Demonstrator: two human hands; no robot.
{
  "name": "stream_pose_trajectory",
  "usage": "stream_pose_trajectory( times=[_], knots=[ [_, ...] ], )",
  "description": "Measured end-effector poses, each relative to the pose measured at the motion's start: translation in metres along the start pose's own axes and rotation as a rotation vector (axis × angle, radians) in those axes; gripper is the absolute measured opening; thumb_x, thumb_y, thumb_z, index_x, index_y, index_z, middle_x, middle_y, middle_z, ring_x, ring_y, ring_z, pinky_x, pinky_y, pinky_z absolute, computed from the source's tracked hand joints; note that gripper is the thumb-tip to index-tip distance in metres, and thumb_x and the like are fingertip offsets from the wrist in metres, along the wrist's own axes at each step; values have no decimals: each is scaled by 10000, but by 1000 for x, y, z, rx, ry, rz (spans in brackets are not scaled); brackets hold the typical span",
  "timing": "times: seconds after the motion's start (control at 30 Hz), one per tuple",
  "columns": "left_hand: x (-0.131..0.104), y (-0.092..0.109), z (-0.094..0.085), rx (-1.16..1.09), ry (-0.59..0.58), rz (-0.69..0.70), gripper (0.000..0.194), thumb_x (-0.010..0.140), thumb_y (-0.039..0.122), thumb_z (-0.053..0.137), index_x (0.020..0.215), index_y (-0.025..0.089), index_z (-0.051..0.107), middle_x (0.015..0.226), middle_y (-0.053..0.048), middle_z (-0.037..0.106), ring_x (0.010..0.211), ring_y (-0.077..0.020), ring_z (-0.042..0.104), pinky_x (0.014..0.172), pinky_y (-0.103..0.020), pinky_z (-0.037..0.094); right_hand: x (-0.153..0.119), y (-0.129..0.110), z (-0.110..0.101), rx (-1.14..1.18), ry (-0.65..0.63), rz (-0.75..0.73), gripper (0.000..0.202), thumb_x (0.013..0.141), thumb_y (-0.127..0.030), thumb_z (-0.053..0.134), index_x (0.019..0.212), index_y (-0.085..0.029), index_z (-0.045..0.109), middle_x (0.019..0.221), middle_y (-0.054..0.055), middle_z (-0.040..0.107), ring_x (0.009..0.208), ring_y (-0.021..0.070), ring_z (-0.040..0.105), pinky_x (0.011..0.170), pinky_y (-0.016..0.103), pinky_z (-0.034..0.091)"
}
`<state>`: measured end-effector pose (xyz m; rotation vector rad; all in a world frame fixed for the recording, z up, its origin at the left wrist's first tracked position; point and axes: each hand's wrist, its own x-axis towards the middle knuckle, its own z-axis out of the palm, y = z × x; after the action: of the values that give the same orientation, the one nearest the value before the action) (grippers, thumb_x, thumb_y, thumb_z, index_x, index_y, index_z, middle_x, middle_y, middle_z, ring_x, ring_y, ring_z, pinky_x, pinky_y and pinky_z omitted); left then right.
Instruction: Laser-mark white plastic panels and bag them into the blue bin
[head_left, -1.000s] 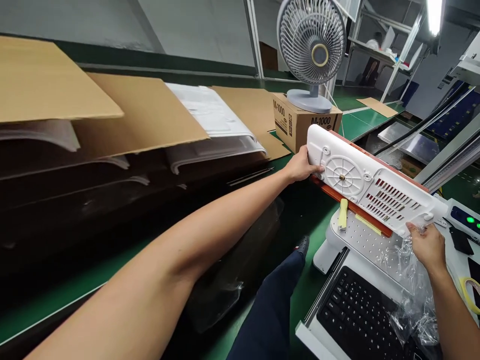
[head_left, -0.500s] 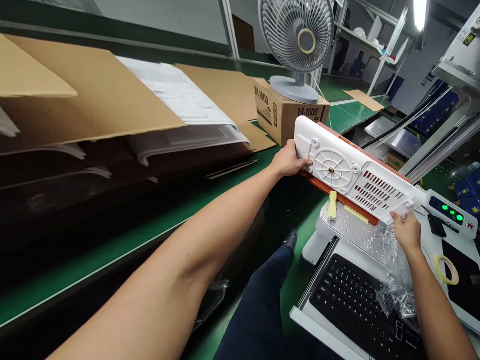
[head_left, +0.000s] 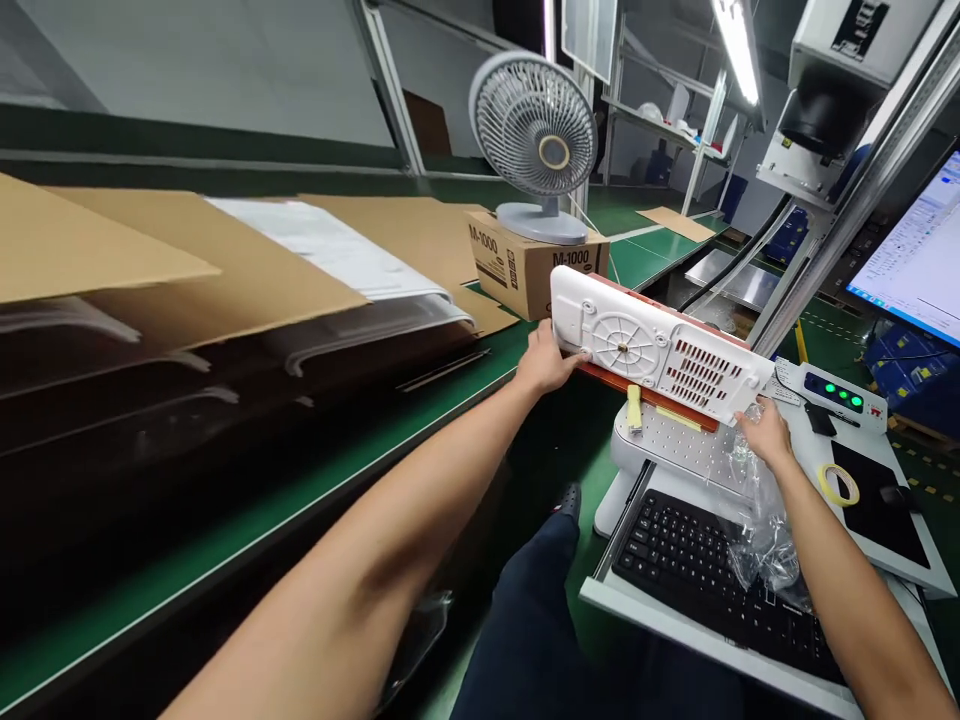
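A long white plastic panel (head_left: 585,318) with a round ribbed area and a slotted vent stands tilted on its long edge. My left hand (head_left: 546,360) grips its left end, thumb on the near face and fingers behind. At the lower right corner, my right hand (head_left: 765,430) is closed on the panel, its fingers partly hidden. Behind and below the panel show parts of an orange-red fixture (head_left: 679,413). A yellow clamp-like block (head_left: 634,408) sits at the fixture's front, above a perforated metal plate (head_left: 667,445).
A grey fan (head_left: 536,130) stands on a cardboard box (head_left: 517,275). Stacked cardboard sheets (head_left: 277,270) with white panels lie left. Near my right arm are a keyboard (head_left: 697,570), clear plastic wrap (head_left: 765,540), yellow tape (head_left: 838,485), a control box with green lights (head_left: 844,393) and a monitor (head_left: 915,255).
The view has swung right and up, bringing the monitor and the overhead machine head into sight. Both hands keep hold of the white panel, which stays at about the same place over the fixture.
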<state>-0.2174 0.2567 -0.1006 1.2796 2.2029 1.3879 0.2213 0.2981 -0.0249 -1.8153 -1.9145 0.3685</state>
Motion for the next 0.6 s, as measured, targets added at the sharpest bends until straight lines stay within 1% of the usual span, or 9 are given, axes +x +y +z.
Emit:
stream_pose_trajectory(
  times=[0.1, 0.17, 0.27, 0.3, 0.37, 0.43, 0.47, 0.53, 0.6],
  knots=[
    [-57, 3, 3, -15, -3, 78, 756, 825, 431, 781, 1486, 179, 512, 1548, -245, 524, 1527, -440, 486, 1285, -615, 397, -40, 6, -48, 138, 3, -12, 547, 991, -446, 717, 1459, -176, 632, 1306, 145, 765, 867, 249, 755, 832, 384, 621],
    [-97, 7, 5, -28, -11, 150, 578, 874, 400, 711, 1404, 205, 588, 1532, -211, 548, 1498, -401, 522, 1282, -574, 426, -75, 12, -93, 254, 5, -65, 536, 985, -555, 704, 1403, -221, 668, 1240, 91, 784, 705, 194, 705, 709, 347, 622],
    [-158, 20, 12, -48, -52, 261, 399, 927, 380, 637, 1300, 239, 661, 1494, -169, 600, 1455, -356, 576, 1256, -533, 478, -133, 24, -169, 418, 73, -159, 643, 854, -731, 829, 1219, -204, 775, 1182, 123, 798, 686, 196, 673, 570, 309, 573],
    [-178, 26, 16, -54, -76, 290, 366, 943, 381, 624, 1281, 249, 674, 1485, -158, 615, 1438, -347, 596, 1248, -529, 491, -151, 30, -192, 441, 88, -172, 642, 850, -739, 840, 1200, -204, 784, 1138, 123, 802, 627, 172, 628, 541, 299, 548],
    [-217, 39, 29, -70, -130, 350, 330, 976, 376, 607, 1278, 268, 683, 1486, -144, 629, 1401, -333, 635, 1226, -524, 519, -184, 43, -225, 458, 97, -164, 609, 855, -745, 845, 1120, -200, 790, 860, 86, 772, 564, 179, 602, 516, 297, 515],
    [-256, 53, 47, -90, -192, 418, 310, 1009, 347, 582, 1297, 284, 678, 1497, -138, 629, 1375, -323, 660, 1194, -522, 549, -211, 59, -237, 462, 29, -135, 563, 892, -735, 822, 1040, -193, 781, 631, 33, 650, 545, 195, 602, 519, 290, 485],
    [-275, 60, 58, -101, -227, 456, 301, 1025, 328, 567, 1303, 288, 676, 1499, -139, 630, 1375, -321, 663, 1184, -523, 558, -223, 68, -233, 470, -38, -105, 548, 915, -726, 807, 1019, -189, 776, 567, 10, 590, 536, 192, 592, 514, 280, 460],
    [-313, 72, 81, -116, -307, 520, 286, 1051, 299, 546, 1303, 288, 681, 1492, -149, 639, 1390, -323, 655, 1179, -531, 565, -247, 86, -209, 519, -229, 1, 534, 955, -711, 781, 1026, -182, 763, 567, -8, 578, 495, 152, 519, 489, 258, 393],
    [-350, 83, 104, -117, -394, 569, 285, 1057, 289, 562, 1308, 285, 696, 1509, -167, 633, 1432, -344, 626, 1204, -558, 553, -272, 104, -168, 610, -434, 148, 548, 960, -721, 776, 1043, -181, 736, 720, 18, 686, 493, 115, 475, 479, 246, 370]
  ],
)
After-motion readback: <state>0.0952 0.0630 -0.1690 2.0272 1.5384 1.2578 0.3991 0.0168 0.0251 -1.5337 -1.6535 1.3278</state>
